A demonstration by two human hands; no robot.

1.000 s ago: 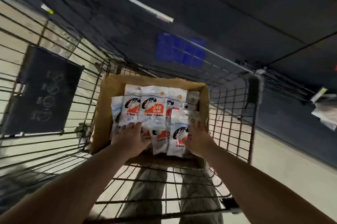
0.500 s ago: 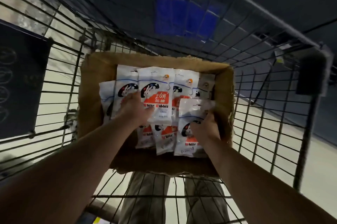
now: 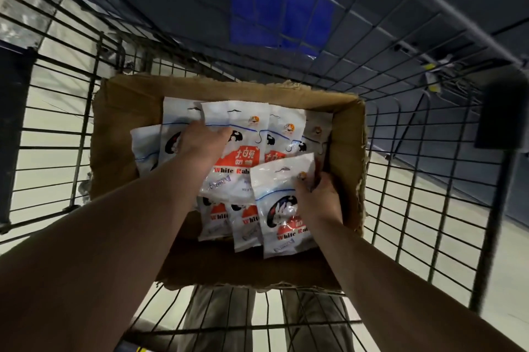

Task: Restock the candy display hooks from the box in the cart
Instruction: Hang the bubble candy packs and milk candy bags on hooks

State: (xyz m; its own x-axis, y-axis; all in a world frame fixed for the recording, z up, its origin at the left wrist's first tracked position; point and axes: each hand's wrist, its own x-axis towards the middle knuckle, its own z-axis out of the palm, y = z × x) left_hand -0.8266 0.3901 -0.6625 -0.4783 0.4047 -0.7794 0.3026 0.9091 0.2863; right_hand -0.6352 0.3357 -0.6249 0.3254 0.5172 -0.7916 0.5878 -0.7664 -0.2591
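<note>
Both hands have gone deeper into the box since a moment ago, and the left hand (image 3: 200, 139) has slid up to the top of the pile.

The brown box (image 3: 123, 111) sits in the wire cart (image 3: 429, 208), in the middle of the view. It is full of white candy bags (image 3: 286, 134) with a rabbit and red writing on them. The left hand is at 11 o'clock on the pile. Its thumb lies on the front of the big candy bag (image 3: 243, 168), and its other fingers seem to go behind that bag's left edge, so it looks like a pinch.

The right hand (image 3: 317, 197) is at 4 o'clock in the box. Its fingers pinch the top right corner of the front candy bag (image 3: 280, 208), which sits tilted over the lower bags. Down at 6 o'clock, the person's legs (image 3: 217, 320) show through the cart wires.
</note>
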